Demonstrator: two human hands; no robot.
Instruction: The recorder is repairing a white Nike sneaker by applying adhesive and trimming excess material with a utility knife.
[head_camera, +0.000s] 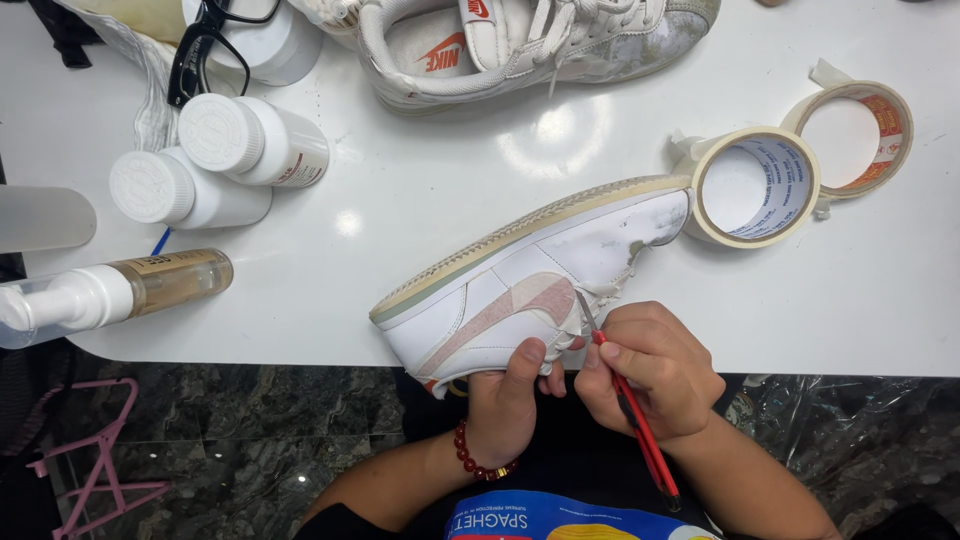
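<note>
Left hand, red bead bracelet on the wrist, clamps the white sneaker from below at the table's near edge, thumb pressed onto the side panel just under the faded pink swoosh. Right hand is closed pen-fashion around a slim red-handled craft knife; its thin metal tip touches the upper beside the lace area, right next to the left thumb. The shoe lies on its side, sole turned toward the far edge, heel overhanging the near edge, toe reaching in over the table, close to the masking tape. Judged from this view: the toe and mid panel look partly covered in pale masking with ragged edges, and trimming appears under way around the swoosh and eyelets; the heel end and sole rim show no tape that I can make out, so a good part seems left. Past the toe, two rolls of masking tape sit near the right end, the farther one flatter. Left end: a pump bottle of amber liquid lying down, two white-capped bottles. Far edge: the second sneaker, grubby, laces loose; black-framed glasses at the far left corner. White table, glossy.
</note>
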